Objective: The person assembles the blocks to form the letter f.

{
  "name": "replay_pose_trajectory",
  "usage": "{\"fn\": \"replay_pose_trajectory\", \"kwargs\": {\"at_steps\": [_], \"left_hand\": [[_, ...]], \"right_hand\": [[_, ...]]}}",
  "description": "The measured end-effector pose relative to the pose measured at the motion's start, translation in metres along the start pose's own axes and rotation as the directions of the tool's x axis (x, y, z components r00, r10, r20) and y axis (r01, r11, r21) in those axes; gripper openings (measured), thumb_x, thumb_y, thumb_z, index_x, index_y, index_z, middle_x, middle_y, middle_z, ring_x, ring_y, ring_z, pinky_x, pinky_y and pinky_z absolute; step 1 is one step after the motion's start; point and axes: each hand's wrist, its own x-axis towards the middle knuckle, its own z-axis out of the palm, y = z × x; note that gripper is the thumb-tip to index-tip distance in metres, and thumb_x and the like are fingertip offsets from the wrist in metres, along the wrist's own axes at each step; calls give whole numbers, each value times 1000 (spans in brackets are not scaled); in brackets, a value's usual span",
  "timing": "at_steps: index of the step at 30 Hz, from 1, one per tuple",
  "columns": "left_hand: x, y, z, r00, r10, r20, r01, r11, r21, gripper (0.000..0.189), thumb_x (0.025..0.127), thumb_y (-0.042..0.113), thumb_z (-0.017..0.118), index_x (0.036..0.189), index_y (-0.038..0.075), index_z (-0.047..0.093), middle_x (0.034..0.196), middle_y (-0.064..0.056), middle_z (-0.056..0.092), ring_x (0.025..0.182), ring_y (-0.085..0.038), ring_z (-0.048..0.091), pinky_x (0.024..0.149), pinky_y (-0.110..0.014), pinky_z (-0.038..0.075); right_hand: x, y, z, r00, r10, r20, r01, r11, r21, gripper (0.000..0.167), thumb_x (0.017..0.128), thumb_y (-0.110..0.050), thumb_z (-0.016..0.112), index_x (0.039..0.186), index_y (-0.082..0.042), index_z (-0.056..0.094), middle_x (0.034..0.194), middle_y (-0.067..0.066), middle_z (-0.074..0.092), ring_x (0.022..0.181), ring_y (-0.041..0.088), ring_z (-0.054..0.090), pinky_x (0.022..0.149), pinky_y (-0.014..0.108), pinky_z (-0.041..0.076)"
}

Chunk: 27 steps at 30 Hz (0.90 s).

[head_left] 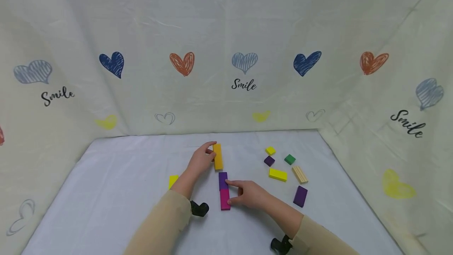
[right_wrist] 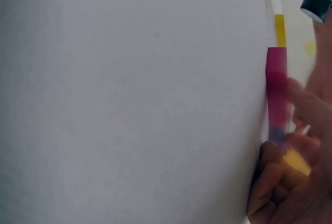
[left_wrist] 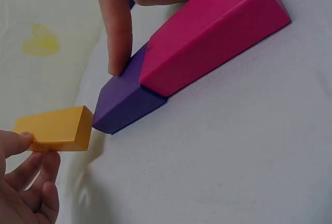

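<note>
My left hand (head_left: 201, 158) pinches an orange-yellow block (head_left: 218, 156) between thumb and fingers, just beyond the far end of a purple block (head_left: 223, 181). Whether the held block touches the cloth I cannot tell. End to end with the purple block lies a magenta block (head_left: 225, 200), larger-looking in the left wrist view. My right hand (head_left: 252, 195) touches the right side of this row: the extended index finger (left_wrist: 119, 53) meets the purple block, the thumb (right_wrist: 301, 94) the magenta one. Its other fingers are curled under and hold nothing.
On the right of the white cloth (head_left: 116, 207) lie yellow blocks (head_left: 277, 174), purple blocks (head_left: 300, 196), a green block (head_left: 290, 159) and a light wooden ridged piece (head_left: 300, 174). A yellow block (head_left: 173, 180) is partly behind my left forearm. A heart-printed curtain (head_left: 212, 101) encloses the table.
</note>
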Motion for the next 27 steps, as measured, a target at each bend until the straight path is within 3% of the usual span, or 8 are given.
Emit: {"fn": "replay_pose_trajectory", "kwargs": {"at_steps": [14,20,27], "left_hand": [[6,-5,10,999,4,40,-3,1000,-12,44,99,18,61,142,23,55,101,-7,65,80,-17,62,81,-39,52],[6,-4,10,997,18,69,-18,1000,10,43,99,18,61,141,23,56,99,-6,64,79,-17,61,77,-36,51],[8,-1,8,994,15,109,-20,999,44,42,100,20,60,142,24,55,101,-6,64,81,-18,59,81,-37,51]], "right_hand": [[-1,-3,0,1000,-11,-4,11,1000,5,71,79,-40,82,144,-31,54,75,0,54,71,14,48,58,24,42],[-2,-3,0,1000,-6,-2,6,1000,3,71,79,-41,82,144,-31,54,75,0,54,71,14,48,59,24,43],[-1,-2,-1,1000,-13,-1,13,1000,5,71,79,-42,82,143,-31,54,76,0,54,72,14,48,59,25,43]]}}
